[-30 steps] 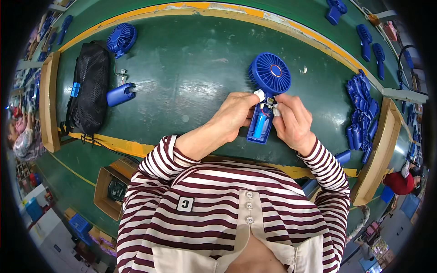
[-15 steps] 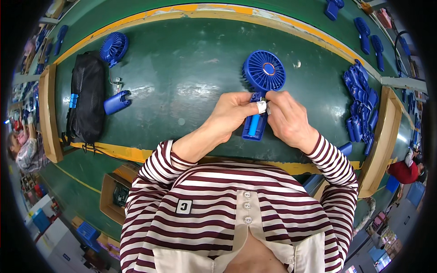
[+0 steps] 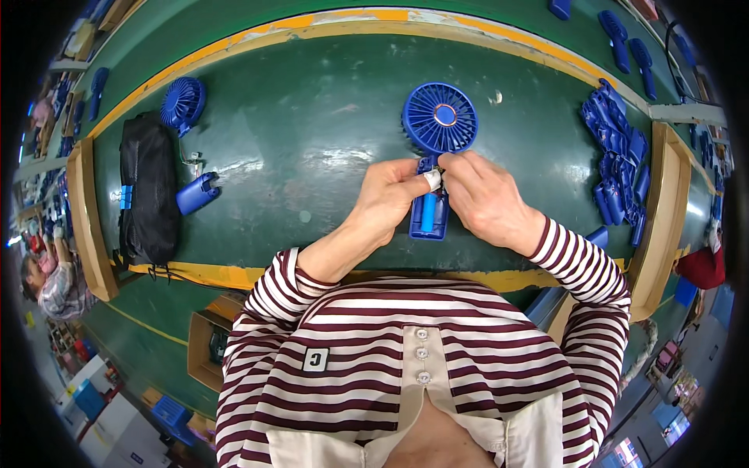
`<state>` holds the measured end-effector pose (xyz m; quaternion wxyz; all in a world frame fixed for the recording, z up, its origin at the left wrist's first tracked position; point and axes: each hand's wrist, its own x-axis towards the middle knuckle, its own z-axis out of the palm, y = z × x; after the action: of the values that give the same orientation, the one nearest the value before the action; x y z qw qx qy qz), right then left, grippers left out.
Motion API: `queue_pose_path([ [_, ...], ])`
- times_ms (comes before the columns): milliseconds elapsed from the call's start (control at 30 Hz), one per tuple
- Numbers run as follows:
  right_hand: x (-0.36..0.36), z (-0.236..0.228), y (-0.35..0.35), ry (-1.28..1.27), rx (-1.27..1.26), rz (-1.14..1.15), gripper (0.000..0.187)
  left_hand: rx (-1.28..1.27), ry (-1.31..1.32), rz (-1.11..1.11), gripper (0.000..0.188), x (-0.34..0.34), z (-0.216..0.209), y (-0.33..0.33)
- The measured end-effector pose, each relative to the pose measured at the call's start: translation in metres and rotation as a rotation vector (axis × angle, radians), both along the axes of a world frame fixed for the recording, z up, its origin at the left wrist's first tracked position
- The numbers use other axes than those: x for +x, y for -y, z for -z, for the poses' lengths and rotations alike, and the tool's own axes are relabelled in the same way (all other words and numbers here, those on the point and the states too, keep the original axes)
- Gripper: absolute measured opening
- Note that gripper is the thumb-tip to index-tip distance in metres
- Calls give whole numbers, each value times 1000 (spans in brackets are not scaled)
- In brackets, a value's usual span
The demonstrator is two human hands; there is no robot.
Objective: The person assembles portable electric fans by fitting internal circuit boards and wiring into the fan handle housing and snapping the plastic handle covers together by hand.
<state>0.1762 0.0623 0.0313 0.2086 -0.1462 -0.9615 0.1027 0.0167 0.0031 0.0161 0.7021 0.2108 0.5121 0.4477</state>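
Observation:
A blue handheld fan (image 3: 441, 117) lies on the green bench in front of me, its round grille pointing away. Its handle is open, showing a light blue cylindrical battery (image 3: 428, 212) inside the housing. My left hand (image 3: 384, 196) grips the handle just below the fan head, with the white-wrapped thumb over the opening. From the other side, my right hand (image 3: 490, 195) is closed, its fingertips pinched at the neck. Whatever small part lies between those fingertips is hidden.
On the left lie a black mesh bag (image 3: 148, 191), another fan head (image 3: 183, 103) with loose wires, and a blue handle piece (image 3: 198, 193). Blue shell parts (image 3: 612, 148) are heaped at the right, beside a wooden-coloured tray edge (image 3: 662, 218). A cardboard box (image 3: 204, 351) sits below the bench edge.
The view has shifted slightly. My right fingertips have moved up closer to the fan's neck and bunched there, while my left hand keeps its grip on the handle.

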Motion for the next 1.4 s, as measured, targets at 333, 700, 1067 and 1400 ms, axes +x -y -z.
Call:
queue_pose_path([
  [333, -5, -15, -8, 240, 42, -14, 14, -66, 118, 68, 24, -5, 13, -1],
  [700, -3, -7, -3, 259, 37, -6, 14, -45, 118, 81, 39, -2, 12, -3],
  [1067, 6, 10, -1, 126, 39, 39, 16, -21, 76, 67, 32, 2, 15, -4],
  [1400, 6, 10, -7, 77, 5, 32, 13, -87, 188, 136, 25, -14, 12, -15],
])
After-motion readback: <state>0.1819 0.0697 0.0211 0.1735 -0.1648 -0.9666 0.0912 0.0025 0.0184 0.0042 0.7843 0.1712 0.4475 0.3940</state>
